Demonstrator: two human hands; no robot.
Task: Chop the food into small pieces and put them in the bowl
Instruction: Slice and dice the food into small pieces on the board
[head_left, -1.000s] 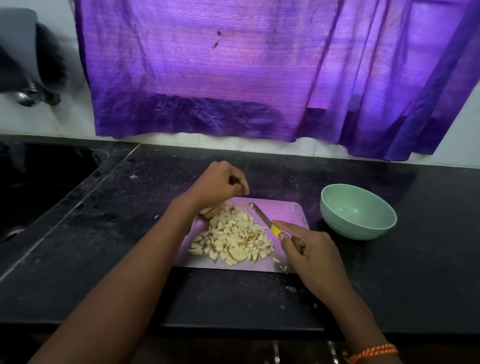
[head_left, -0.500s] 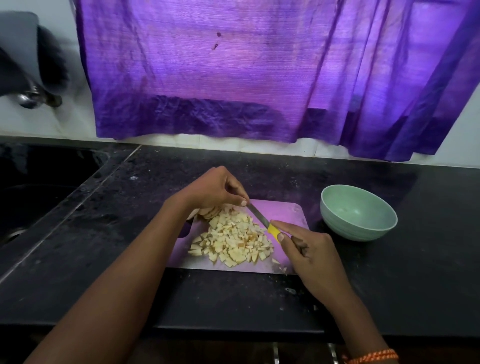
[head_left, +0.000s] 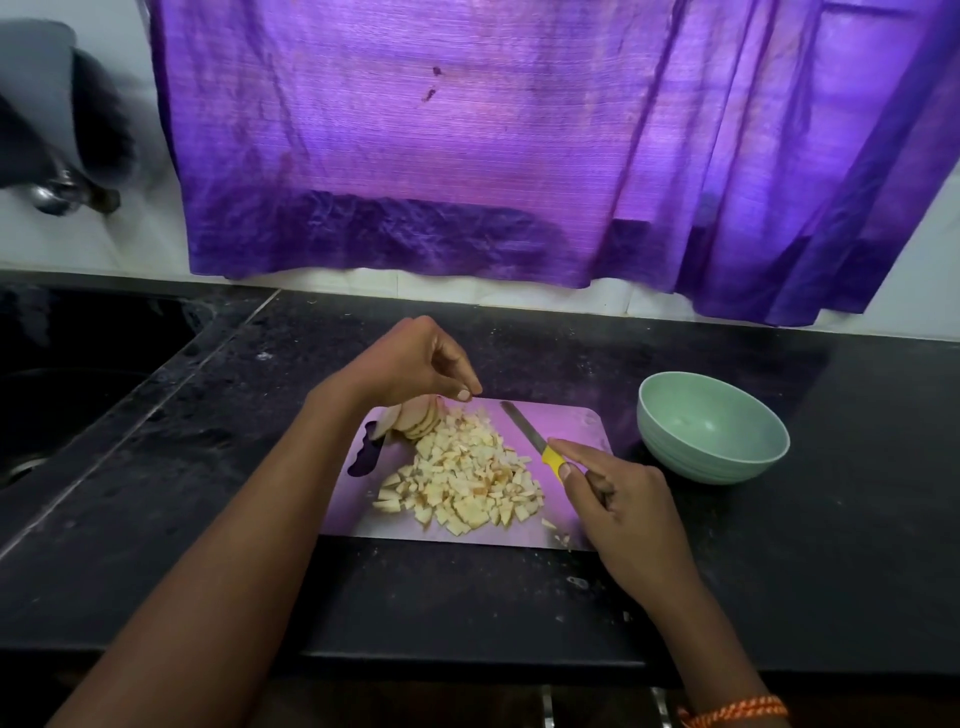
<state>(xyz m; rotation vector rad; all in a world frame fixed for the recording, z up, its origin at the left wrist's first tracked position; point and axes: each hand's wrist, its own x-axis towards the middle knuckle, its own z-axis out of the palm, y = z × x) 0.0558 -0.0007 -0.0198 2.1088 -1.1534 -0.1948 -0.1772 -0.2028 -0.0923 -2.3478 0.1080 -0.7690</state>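
Note:
A pile of small pale chopped pieces (head_left: 462, 478) lies in the middle of a purple-lit cutting board (head_left: 571, 431). Uncut slices (head_left: 415, 421) lean together at the pile's far left corner. My left hand (head_left: 410, 364) hovers just above those slices, its fingers curled and thumb tip against the index finger, with nothing seen in it. My right hand (head_left: 623, 509) grips the yellow handle of a knife (head_left: 522, 428), index finger along the top. The blade lies low over the board, right of the pile, pointing away. An empty green bowl (head_left: 701, 467) stands to the right of the board.
The board lies on a black stone counter (head_left: 831, 519) whose front edge is near me. A dark sink (head_left: 62, 374) is sunk in at the left. A purple curtain (head_left: 467, 156) hangs over the back wall. A few crumbs lie by the board's near right corner.
My left hand has lifted off the slices, which now show beneath it. The knife has shifted a little to the right, away from my left fingers.

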